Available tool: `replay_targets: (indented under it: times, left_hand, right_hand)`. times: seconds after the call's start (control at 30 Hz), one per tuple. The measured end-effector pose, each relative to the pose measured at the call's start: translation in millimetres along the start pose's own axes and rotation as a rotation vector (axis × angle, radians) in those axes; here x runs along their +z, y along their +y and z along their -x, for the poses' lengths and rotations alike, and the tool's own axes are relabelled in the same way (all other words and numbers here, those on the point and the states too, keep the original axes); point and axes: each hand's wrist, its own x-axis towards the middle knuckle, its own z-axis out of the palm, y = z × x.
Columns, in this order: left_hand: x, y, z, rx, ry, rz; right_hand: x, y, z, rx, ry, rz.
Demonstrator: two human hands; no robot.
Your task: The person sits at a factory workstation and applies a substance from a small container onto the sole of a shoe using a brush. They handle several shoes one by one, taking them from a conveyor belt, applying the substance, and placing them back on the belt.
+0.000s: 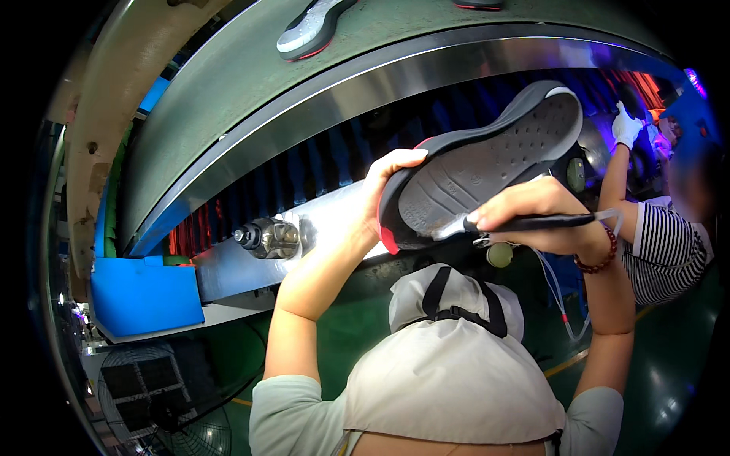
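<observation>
Left hand (384, 186) gripped the sneaker (487, 163) sole-up; right hand (536, 216) held a black-handled brush (525, 223), probably coating the sole. Next: steady strokes along the edge.

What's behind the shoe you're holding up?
Behind the shoe, dark blue ribbed strips under a curved steel band show. The shoe and both hands cover the middle part.

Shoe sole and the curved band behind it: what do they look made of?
Shoe sole: apparently matte grey rubber or foam, with moulded dimples and grooves and no glare. Curved band: seemingly polished metal, bright with streaked reflections.
</observation>
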Motion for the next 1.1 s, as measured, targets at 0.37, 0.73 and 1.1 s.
replay_targets:
  times: [0.37, 0.73, 1.1]
  left_hand:
    - [-16, -1, 7, -0.059, 0.069, -0.15]
    - [-41, 12, 15, -0.022, -0.062, -0.152]
    - [-78, -47, -85, -0.056, -0.244, 0.184]
  right_hand:
    - [-10, 27, 20, 0.031, -0.244, 0.101]
    - [-29, 5, 26, 0.063, -0.335, 0.201]
    - [13, 32, 8, 0.428, 0.57, -0.355]
